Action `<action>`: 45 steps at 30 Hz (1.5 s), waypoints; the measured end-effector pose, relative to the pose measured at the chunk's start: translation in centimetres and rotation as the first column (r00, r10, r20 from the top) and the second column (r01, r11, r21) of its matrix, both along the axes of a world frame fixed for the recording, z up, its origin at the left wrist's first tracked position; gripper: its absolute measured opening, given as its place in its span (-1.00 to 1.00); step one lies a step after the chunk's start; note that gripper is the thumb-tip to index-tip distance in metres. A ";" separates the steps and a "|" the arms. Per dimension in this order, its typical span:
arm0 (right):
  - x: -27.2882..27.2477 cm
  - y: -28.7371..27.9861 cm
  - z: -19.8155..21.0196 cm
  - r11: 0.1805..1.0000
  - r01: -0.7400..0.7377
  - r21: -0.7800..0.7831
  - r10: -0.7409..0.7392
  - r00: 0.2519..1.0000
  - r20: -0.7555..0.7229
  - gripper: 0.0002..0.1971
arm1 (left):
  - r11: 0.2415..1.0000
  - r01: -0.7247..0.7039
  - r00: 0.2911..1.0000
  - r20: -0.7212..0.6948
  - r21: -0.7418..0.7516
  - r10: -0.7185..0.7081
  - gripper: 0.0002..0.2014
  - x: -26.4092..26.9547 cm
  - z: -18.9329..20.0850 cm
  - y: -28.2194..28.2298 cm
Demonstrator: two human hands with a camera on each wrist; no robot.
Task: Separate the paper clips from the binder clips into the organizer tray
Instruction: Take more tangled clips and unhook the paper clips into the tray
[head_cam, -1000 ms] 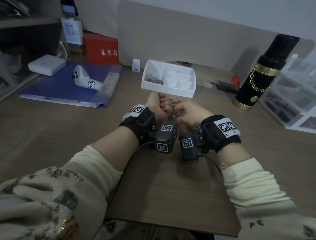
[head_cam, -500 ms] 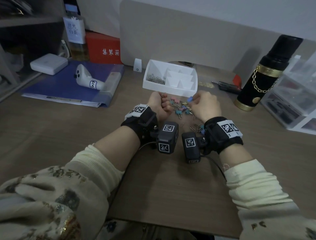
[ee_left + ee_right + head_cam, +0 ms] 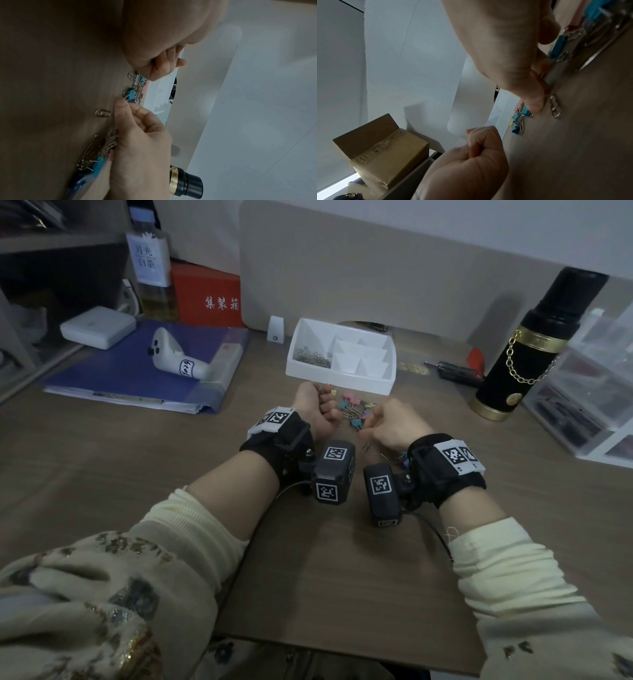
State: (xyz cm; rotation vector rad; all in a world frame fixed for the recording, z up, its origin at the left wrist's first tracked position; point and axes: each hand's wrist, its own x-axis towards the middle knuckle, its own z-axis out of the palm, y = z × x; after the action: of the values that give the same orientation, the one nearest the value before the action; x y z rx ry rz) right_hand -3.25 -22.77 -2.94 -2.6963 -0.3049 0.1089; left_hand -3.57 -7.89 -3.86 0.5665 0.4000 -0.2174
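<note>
A white organizer tray (image 3: 342, 378) stands at the back of the desk, with paper clips (image 3: 313, 358) in its left compartment. In front of it lies a mixed pile of pastel binder clips (image 3: 356, 410) and wire paper clips. My left hand (image 3: 318, 409) rests left of the pile as a tight fist (image 3: 479, 148), with wire clips poking out of it. My right hand (image 3: 383, 422) curls down over the pile's near edge, fingertips (image 3: 120, 104) on the desk beside a blue binder clip (image 3: 131, 94). A lone paper clip (image 3: 102, 113) lies just beside them. More clips (image 3: 96, 152) sit under the right palm.
A black and gold flask (image 3: 534, 350) stands to the right, with clear plastic drawers (image 3: 589, 392) beyond it. A blue folder (image 3: 137, 374) carrying a white controller (image 3: 174, 361) lies to the left. A red box (image 3: 209, 296) and a bottle (image 3: 152, 268) stand at the back left.
My right hand left the fist, reached to the pile's far side by the tray, then drew back to the near edge. The left fist stayed put.
</note>
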 end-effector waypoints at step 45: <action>-0.6 0.5 1.0 0.935 -0.324 -0.144 0.314 0.946 -0.083 -0.64 | 1.000 -0.003 1.000 -0.007 0.016 0.003 -0.67 0.1 -0.1 0.0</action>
State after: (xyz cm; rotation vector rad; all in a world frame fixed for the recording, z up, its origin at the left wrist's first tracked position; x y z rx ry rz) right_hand -3.83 -22.29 -1.90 -2.7666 -0.7446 0.3187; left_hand -3.50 -7.85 -4.00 0.5813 0.4100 -0.2136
